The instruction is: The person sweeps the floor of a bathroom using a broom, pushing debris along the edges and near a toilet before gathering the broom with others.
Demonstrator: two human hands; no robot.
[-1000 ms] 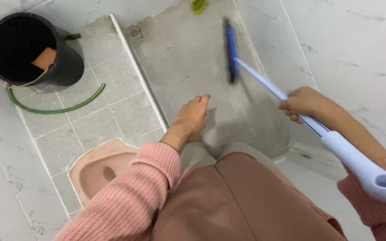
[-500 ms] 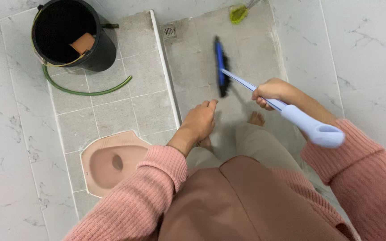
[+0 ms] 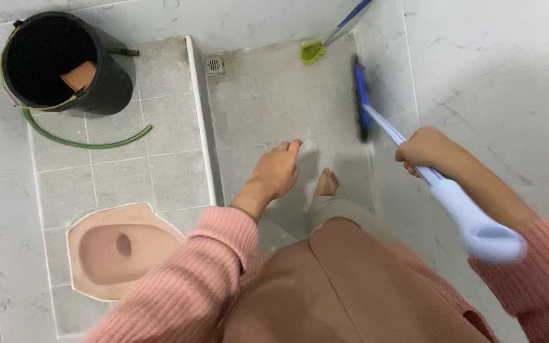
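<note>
Blue brush (image 3: 361,101) ahead of right hand (image 3: 426,150), seemingly gripped

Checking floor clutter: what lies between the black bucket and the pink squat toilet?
Head view: a green hose curves across the grey floor tiles between the black bucket and the pink squat toilet; nothing else there.

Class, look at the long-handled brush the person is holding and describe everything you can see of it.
The long-handled brush has a dark blue head with dark bristles, a thin pale striped shaft and a thick light-blue plastic grip with a hanging hole at its end. It slants from the grip at lower right up to the head, which rests on the grey floor beside the wall. The right hand clasps the shaft.
</note>
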